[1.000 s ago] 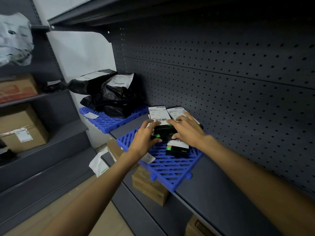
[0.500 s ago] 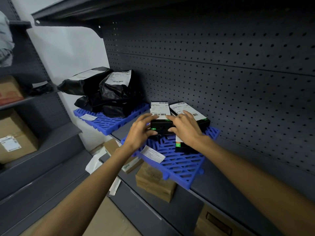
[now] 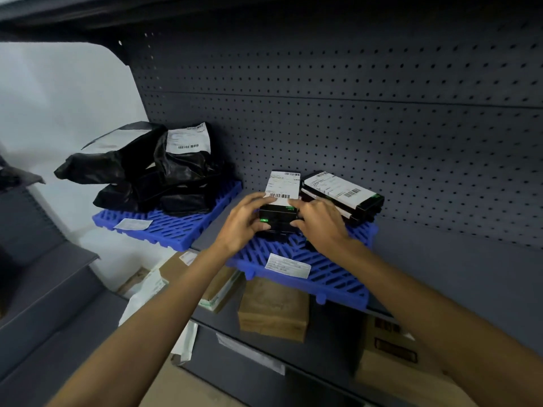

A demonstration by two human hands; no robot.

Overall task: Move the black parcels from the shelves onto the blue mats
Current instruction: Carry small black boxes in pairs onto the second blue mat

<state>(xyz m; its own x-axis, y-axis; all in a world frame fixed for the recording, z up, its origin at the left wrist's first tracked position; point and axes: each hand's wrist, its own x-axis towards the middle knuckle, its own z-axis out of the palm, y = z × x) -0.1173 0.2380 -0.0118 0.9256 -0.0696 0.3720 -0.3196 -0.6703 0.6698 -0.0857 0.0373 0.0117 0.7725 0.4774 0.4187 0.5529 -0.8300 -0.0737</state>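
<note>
Nearest, on the lower shelf under the forearms, stands a brown cardboard box (image 3: 273,309) with more cartons to its left and right. Above it, on the grey shelf (image 3: 440,277), lies the near blue mat (image 3: 332,277), its front edge overhanging the shelf lip; a loose white label (image 3: 287,265) rests on its bare slats. At the mat's back stands a black boxed parcel (image 3: 279,217) with small green marks on its front and a white barcode label on top. The left hand (image 3: 242,221) presses its left end and the right hand (image 3: 320,223) its right end, so each grip is clamped on that parcel, fingers curled over the top edge. Just right of it, touching the pegboard back wall (image 3: 382,127), a second flat black parcel (image 3: 342,192) with a long white label lies on the same mat. Farther left, the far blue mat (image 3: 164,227) carries a heap of glossy black bagged parcels (image 3: 152,171), one showing a white shipping label, and a small paper slip near its front
</note>
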